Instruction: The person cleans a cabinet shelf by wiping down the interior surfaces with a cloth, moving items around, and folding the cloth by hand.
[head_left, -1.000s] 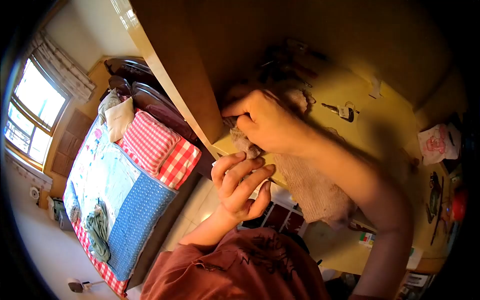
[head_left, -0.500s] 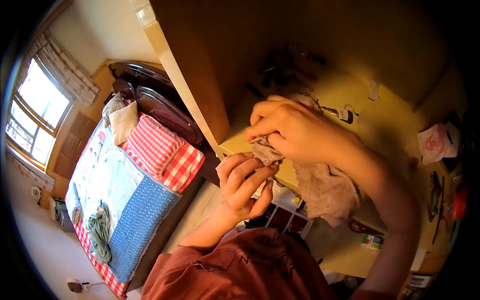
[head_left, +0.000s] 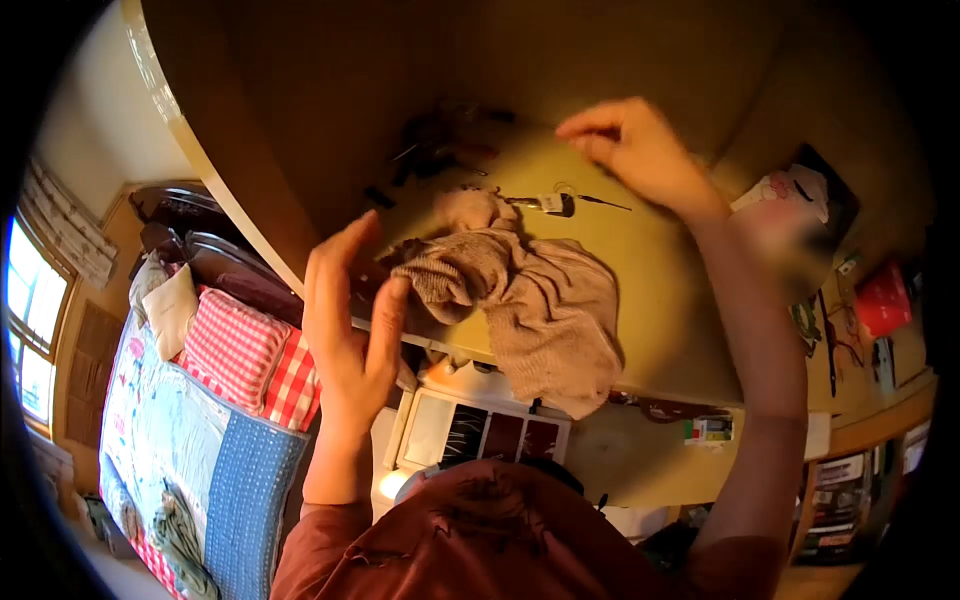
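Note:
A brown ribbed cloth (head_left: 555,320) lies bunched and creased on the yellow shelf surface (head_left: 655,330), its lower end draped over the front edge. My left hand (head_left: 350,325) is at the cloth's left end, thumb and fingers spread apart, the thumb tip right at the fabric. Farther back on the right, my right hand (head_left: 645,155) hovers over the surface with fingers partly stretched and nothing in them. Between the cloth and my right hand lies a small tagged item (head_left: 555,204), with a thin dark pointed piece (head_left: 605,202) beside it.
Dark tools (head_left: 430,150) lie in the shadowed back left corner. To the right are a printed white packet (head_left: 790,195) and a red container (head_left: 882,300). Below the edge sits a partitioned box (head_left: 500,435). A bed (head_left: 240,470) stands at the left.
Both hands have let go of the brown cloth, which now lies spread on the surface. My right hand has moved back and away; my left has opened. The view has shifted right.

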